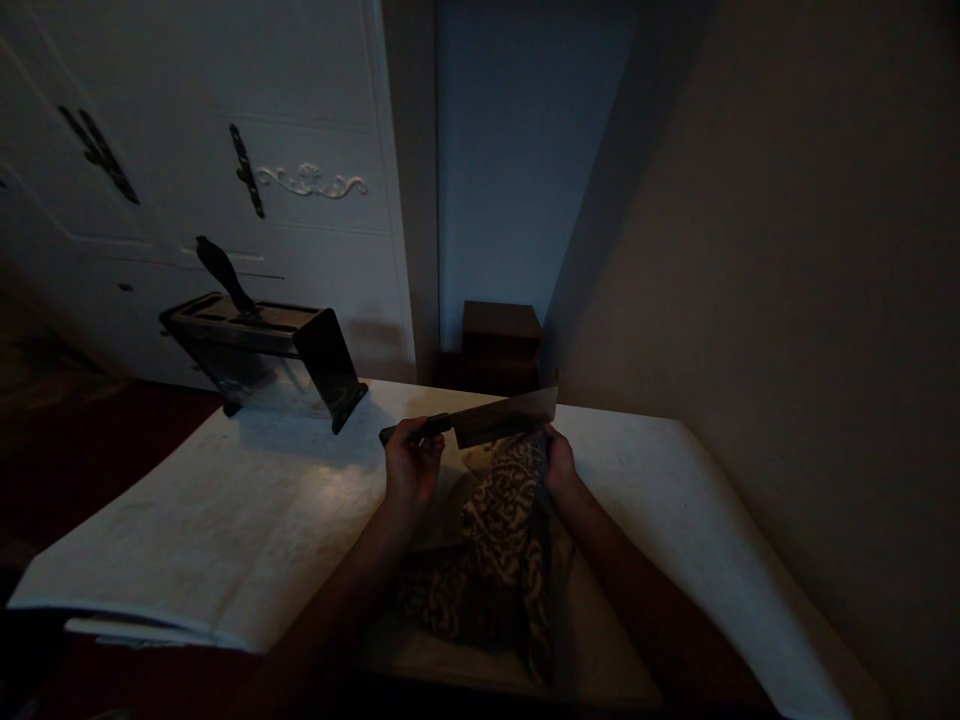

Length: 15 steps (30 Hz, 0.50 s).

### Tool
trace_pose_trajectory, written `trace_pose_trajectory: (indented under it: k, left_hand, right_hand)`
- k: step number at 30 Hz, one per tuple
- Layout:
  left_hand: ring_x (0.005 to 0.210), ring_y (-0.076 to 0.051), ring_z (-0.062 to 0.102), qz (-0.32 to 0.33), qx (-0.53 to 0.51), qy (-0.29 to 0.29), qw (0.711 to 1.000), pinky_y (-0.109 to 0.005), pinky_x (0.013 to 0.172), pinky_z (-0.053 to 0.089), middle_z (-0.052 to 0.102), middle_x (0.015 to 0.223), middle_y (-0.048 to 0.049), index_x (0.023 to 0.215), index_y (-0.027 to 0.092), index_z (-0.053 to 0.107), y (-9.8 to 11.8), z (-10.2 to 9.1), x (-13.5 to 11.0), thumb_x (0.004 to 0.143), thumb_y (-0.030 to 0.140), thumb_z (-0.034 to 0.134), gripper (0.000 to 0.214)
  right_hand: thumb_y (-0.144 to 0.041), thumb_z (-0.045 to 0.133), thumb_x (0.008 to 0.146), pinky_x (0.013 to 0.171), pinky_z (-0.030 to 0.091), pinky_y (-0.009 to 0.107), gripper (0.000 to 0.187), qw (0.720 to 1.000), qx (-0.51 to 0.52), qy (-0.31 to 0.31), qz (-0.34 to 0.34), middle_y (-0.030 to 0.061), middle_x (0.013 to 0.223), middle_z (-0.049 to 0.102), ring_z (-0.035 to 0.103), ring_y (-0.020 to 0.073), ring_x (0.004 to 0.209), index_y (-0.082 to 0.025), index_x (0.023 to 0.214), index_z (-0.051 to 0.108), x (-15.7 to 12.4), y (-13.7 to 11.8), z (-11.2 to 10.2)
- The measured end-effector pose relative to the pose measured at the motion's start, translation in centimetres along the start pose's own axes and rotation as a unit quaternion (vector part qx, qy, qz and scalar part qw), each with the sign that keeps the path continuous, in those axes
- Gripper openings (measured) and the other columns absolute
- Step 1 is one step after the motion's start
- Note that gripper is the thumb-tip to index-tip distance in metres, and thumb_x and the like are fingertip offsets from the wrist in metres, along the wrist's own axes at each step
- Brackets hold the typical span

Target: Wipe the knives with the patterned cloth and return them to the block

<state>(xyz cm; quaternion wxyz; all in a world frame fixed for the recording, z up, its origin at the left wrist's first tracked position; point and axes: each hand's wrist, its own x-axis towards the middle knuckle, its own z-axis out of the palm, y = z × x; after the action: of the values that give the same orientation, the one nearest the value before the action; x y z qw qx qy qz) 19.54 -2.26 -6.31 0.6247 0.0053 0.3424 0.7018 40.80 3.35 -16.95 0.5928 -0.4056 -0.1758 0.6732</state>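
My left hand [412, 462] is closed around the dark handle of a cleaver [506, 415], whose broad blade points to the right. At the blade's far end, my right hand [559, 462] grips a brown patterned cloth [506, 500] just below the metal. The cloth hangs down from there and spreads in folds on the table between my forearms. Whether the cloth wraps the blade's lower edge is hard to see in the dim light. Behind and to the left stands a knife block [262, 370] with clear sides, with one black-handled knife [221, 275] in it.
The white table [187, 530] has its far edge just beyond the cleaver. White cabinets [315, 90] with dark handles rise behind the knife block. A brown box-like piece [501, 335] stands past the table, and a wall [810, 250] runs along the right.
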Motion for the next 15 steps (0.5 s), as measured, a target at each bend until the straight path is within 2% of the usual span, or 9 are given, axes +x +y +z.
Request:
trace_pose_trajectory:
  k: [4, 7, 11, 15]
  left_hand:
    - [0.045, -0.007, 0.051, -0.018, -0.014, 0.004, 1.000, -0.016, 0.043, 0.044, 0.056, 0.056, 0.0015, 0.063, 0.012, 0.052, -0.6, -0.7, 0.6, 0.071, 0.005, 0.058, 0.012]
    - [0.048, -0.009, 0.054, -0.036, -0.020, -0.004, 0.999, -0.017, 0.046, 0.047, 0.059, 0.060, 0.0002, 0.066, 0.012, 0.054, -1.2, -1.3, 1.1, 0.076, 0.005, 0.056, 0.012]
    - [0.052, -0.009, 0.057, -0.055, -0.037, -0.018, 0.998, -0.017, 0.048, 0.049, 0.064, 0.068, -0.0009, 0.077, 0.010, 0.060, -2.1, -1.7, 1.7, 0.081, 0.005, 0.055, 0.008]
    - [0.052, -0.008, 0.058, -0.077, -0.044, -0.018, 0.996, -0.017, 0.048, 0.050, 0.065, 0.072, -0.0017, 0.084, 0.009, 0.064, -2.6, -1.5, 1.9, 0.084, 0.005, 0.053, 0.011]
  right_hand:
    - [-0.049, 0.053, 0.078, 0.079, 0.055, 0.044, 0.032, 0.996, 0.087, -0.031, 0.019, 0.0066, 0.072, 0.069, 0.068, 0.0266, 0.081, -0.019, 0.082, 0.065, -0.7, -0.6, 0.3]
    - [-0.057, 0.048, 0.082, 0.080, 0.055, 0.044, 0.042, 0.991, 0.133, -0.017, 0.013, 0.0078, 0.077, 0.071, 0.069, 0.0264, 0.086, -0.019, 0.085, 0.066, -1.6, -1.4, 0.8]
    - [-0.046, 0.049, 0.080, 0.079, 0.056, 0.041, 0.033, 0.989, 0.149, -0.018, 0.001, 0.0062, 0.081, 0.072, 0.069, 0.0241, 0.083, -0.019, 0.086, 0.067, -2.5, -2.1, 1.5]
    - [-0.033, 0.054, 0.066, 0.074, 0.057, 0.038, 0.021, 0.990, 0.133, -0.038, -0.013, 0.0040, 0.072, 0.070, 0.067, 0.0217, 0.070, -0.018, 0.075, 0.066, -2.2, -2.2, 1.3]
